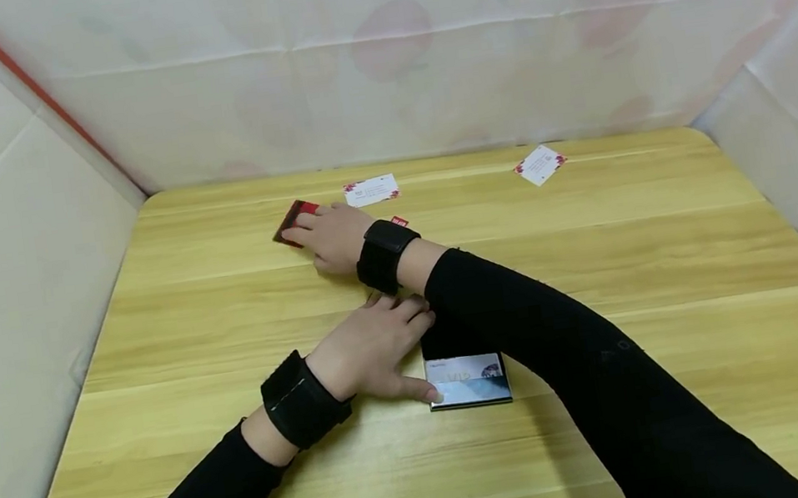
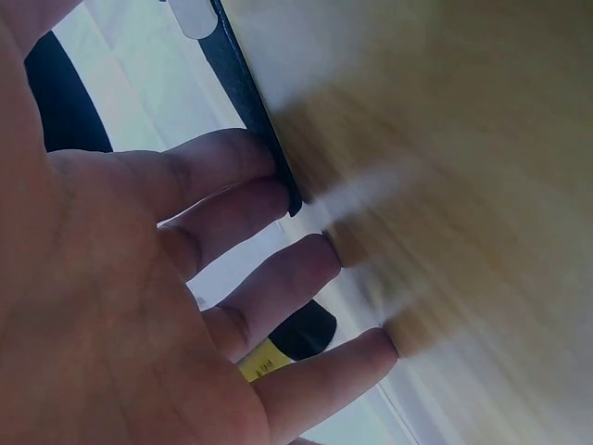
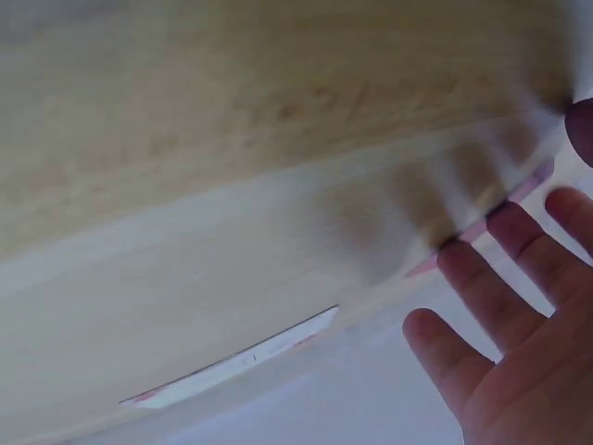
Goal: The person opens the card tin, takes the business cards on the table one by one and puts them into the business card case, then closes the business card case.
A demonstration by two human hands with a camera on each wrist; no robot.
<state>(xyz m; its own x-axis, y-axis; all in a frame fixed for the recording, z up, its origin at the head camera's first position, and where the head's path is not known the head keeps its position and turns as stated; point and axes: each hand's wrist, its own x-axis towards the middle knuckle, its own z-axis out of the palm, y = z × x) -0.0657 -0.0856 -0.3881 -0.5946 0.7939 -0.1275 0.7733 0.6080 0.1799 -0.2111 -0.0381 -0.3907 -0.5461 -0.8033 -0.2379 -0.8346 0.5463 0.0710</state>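
Observation:
My right hand [image 1: 340,236] reaches across above my left and rests its outstretched fingers on a dark red card [image 1: 304,207] at the back left of the table. In the right wrist view its fingertips touch the card's edge. My left hand [image 1: 382,348] lies spread beside a black, flat card holder or wallet [image 1: 449,342]. The thumb touches its near left corner, and the fingertips meet its edge in the left wrist view. A blue-and-white card [image 1: 472,391] shows on the holder's near part. My right sleeve covers some of the holder.
Two white cards with red floral corners, a left one [image 1: 371,190] and a right one [image 1: 540,165], lie near the table's back edge. A small red piece [image 1: 400,221] peeks out behind the right wristband. Pale cloth walls [image 1: 424,94] enclose the wooden table [image 1: 671,247].

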